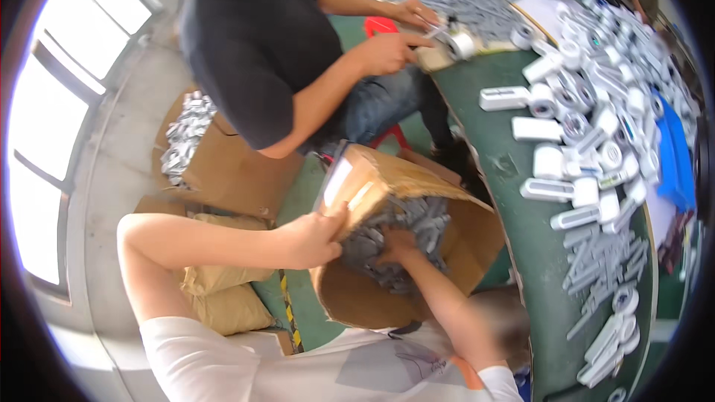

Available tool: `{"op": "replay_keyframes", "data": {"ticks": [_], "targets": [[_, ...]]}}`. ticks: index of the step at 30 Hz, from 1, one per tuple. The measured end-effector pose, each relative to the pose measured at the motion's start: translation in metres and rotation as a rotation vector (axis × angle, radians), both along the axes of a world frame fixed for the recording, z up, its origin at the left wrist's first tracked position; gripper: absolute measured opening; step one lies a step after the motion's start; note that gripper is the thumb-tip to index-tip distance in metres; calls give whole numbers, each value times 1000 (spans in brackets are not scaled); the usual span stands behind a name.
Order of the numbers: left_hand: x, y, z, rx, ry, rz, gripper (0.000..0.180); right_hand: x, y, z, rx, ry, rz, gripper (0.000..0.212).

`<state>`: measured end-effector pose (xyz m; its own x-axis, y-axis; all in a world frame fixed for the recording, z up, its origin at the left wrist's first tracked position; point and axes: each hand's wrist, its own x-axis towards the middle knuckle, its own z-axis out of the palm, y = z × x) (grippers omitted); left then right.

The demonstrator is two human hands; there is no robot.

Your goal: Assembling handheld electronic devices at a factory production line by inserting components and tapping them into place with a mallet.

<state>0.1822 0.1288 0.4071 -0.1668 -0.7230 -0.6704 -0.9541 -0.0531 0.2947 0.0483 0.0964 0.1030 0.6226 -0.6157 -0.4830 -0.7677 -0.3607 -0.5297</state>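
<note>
A brown cardboard box [477, 242] stands tilted in front of me, its mouth facing up toward me. Many small grey parts [424, 223] lie heaped inside it. With my left hand [311, 240] I grip the box's left edge, the fingers closed over the cardboard. My right hand [397, 244] reaches down into the box, in among the grey parts. Its fingertips are partly buried and blurred, so whether they grasp a part is not visible.
To my right runs a green-topped table [495, 141] bearing piled white-and-grey handheld devices [573, 141], loose grey strips [603, 260] and a blue tray [674, 152]. A seated co-worker [246, 52] works ahead. Another carton [231, 171] and paper sacks [231, 309] stand at left.
</note>
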Motion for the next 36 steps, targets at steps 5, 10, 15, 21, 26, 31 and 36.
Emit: {"op": "replay_keyframes", "data": {"ticks": [5,10,15,21,26,31,36], "targets": [[-7,-1,-4,-25,35,-24,72,-10,8,12,-138,83,-35,95],[-6,2,-3,-22,45,6,62,-8,-1,11,156,120,92,112],[-6,3,-4,-33,50,-15,58,-15,7,-27,132,2,83,111],[-3,4,-16,-45,47,-29,69,-30,25,-13,106,-94,-9,92],[-2,2,-22,-58,38,8,68,-35,36,-4,37,-129,-80,85],[0,-2,-15,-82,42,58,53,-37,34,2,60,-206,-160,75],[-1,-9,-2,-12,97,136,45,-43,22,-8,100,-280,-269,72]]}}
